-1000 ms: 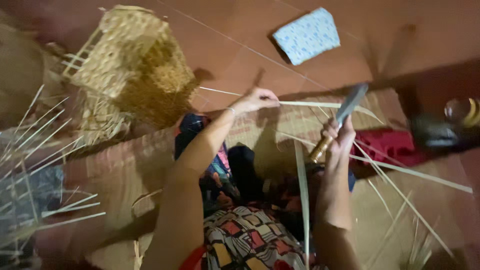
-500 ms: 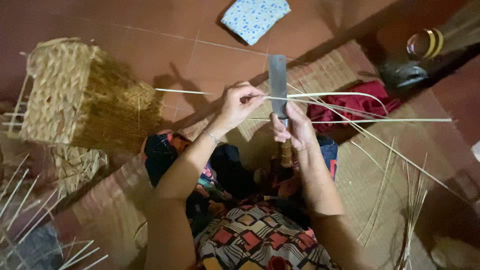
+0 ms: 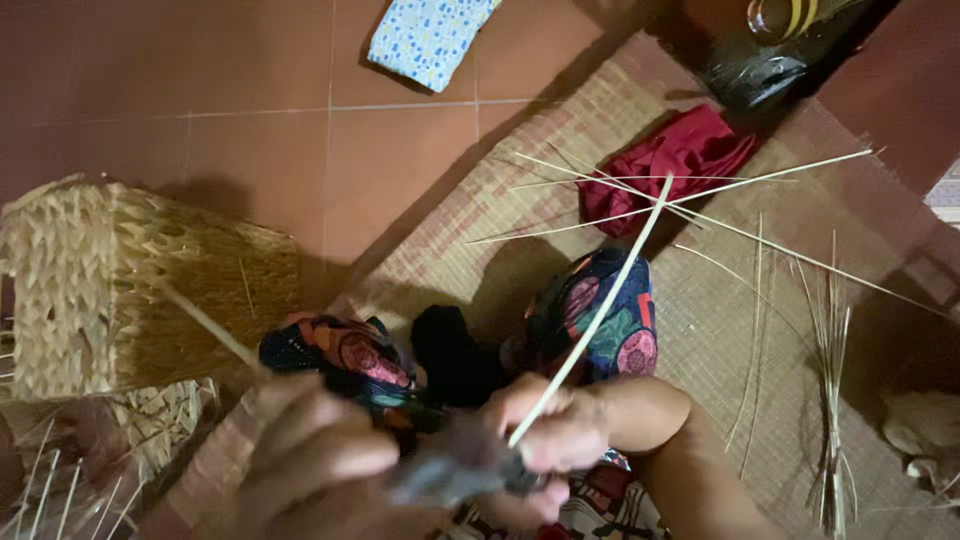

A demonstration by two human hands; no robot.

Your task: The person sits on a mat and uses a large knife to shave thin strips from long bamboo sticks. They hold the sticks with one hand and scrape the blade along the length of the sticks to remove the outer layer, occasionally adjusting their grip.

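Between hands (blurred): bamboo strip (image 3: 590, 325).

Bare forearms, no sleeves; colourful patterned trousers (image 3: 600, 320) (red, blue, green motifs).

**Tiled floor, woven mat, dim warm light**

The floor (image 3: 200, 70) is laid in large reddish-brown tiles with pale grout lines crossing near the top. A tan woven mat (image 3: 720, 330) lies slantwise over it, filling the right and lower part of the scene. On the tiles at the left stands a boxy wicker basket (image 3: 110, 285), tilted, its shadow falling to the right. A blue-and-white patterned cloth (image 3: 425, 40) lies on the tiles at the top. A crumpled red cloth (image 3: 690, 155) rests on the mat, and beyond it a dark, shiny heap (image 3: 755, 70), possibly a plastic bag. The light is low and warm, with heavy shadows.
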